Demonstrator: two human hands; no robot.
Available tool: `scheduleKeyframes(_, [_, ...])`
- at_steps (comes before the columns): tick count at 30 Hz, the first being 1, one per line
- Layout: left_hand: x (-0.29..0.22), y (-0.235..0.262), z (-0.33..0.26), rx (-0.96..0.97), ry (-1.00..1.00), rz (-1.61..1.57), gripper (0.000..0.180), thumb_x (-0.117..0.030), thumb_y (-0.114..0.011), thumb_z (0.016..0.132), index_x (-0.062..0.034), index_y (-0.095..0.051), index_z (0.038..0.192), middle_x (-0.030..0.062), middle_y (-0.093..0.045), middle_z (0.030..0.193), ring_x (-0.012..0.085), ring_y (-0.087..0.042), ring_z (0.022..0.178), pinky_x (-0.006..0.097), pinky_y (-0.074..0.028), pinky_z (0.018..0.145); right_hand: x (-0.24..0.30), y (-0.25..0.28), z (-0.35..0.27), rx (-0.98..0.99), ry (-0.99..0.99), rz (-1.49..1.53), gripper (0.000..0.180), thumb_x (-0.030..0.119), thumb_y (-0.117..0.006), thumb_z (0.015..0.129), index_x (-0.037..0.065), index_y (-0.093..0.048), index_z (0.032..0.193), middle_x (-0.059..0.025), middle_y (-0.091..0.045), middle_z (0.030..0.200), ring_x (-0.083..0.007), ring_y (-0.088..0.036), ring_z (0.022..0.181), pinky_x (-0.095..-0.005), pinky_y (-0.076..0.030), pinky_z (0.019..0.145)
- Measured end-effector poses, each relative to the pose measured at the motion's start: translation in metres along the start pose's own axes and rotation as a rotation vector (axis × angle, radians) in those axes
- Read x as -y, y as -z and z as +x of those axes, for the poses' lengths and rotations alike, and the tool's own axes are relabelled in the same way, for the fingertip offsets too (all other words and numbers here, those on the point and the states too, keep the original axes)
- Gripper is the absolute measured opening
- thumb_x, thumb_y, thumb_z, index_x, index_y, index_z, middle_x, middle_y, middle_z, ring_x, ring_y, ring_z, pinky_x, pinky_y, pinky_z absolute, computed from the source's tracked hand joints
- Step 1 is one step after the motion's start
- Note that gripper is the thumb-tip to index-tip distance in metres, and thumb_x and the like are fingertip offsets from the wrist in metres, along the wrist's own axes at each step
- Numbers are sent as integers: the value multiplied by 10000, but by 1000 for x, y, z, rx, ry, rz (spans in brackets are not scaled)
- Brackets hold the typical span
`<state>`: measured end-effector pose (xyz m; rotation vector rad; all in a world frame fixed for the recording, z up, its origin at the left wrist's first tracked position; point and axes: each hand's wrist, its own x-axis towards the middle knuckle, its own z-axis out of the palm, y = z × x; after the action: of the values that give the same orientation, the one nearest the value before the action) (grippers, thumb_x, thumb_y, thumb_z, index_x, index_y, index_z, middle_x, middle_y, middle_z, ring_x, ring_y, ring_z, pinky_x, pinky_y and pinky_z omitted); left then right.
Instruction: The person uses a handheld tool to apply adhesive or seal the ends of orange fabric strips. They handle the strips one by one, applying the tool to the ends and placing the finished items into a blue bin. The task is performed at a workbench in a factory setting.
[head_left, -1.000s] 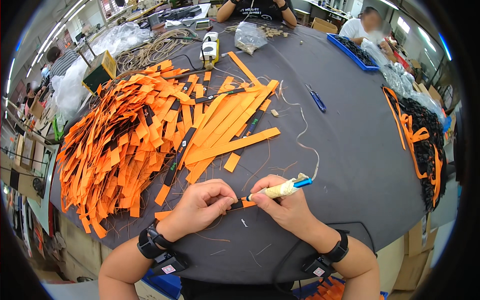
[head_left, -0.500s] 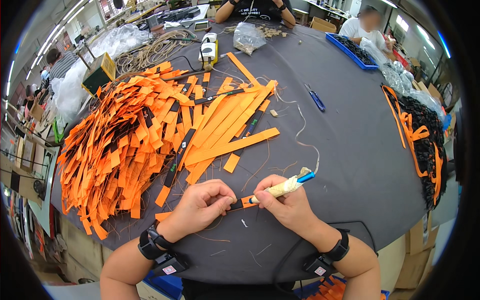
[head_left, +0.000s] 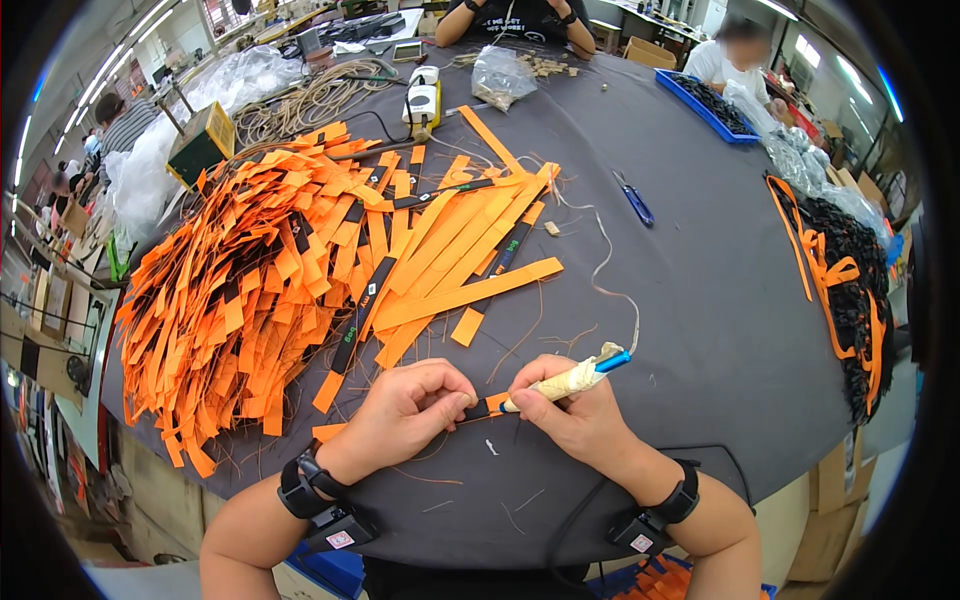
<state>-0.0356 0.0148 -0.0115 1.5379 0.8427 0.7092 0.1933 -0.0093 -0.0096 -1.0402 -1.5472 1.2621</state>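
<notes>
Low over the table [head_left: 720,300], the left hand [head_left: 425,402] curls inward, pinching the strip [head_left: 480,409]; the right hand [head_left: 572,408], apart from it, grips the slanted tool [head_left: 572,379]; the strip shows between them, at the tool's tip.

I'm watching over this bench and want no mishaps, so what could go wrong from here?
The pen-shaped, cream-wrapped tool with a blue end in the right hand points toward the left hand, which pinches a narrow black-and-orange fabric strip, so a slip might catch its fingers. The tool's thin, pale cord runs close to the flat orange fabric strips, so it could snag there.
</notes>
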Motion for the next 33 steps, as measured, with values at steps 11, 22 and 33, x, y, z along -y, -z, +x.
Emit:
scheduleKeyframes(11, [-1,-1,0,-43,42,-51,102,-59,-558,959,26,-615,954,55,-616,928,91,-612,762,219,-523,677,-9,-1,0,-50,-2,35,106,129,-646,917,29,-627,888,17,-586,749,-46,-502,635,-220,-398,569])
scheduleKeyframes(22, [-1,5,0,-462,-128,157,222,-31,-635,859,13,-629,1076,80,-547,1125,147,-574,913,268,-488,774,-10,-4,1,-63,9,21,110,129,-669,904,26,-630,900,1,-588,785,-59,-501,658,-224,-397,576])
scheduleKeyframes(33, [-28,-5,-15,-102,-38,781,241,-158,-768,747,-92,-663,954,59,-537,965,241,-519,979,347,-354,857,-5,-5,2,-57,-2,-17,102,113,-679,890,22,-633,895,-20,-606,806,-85,-529,694,-235,-415,602])
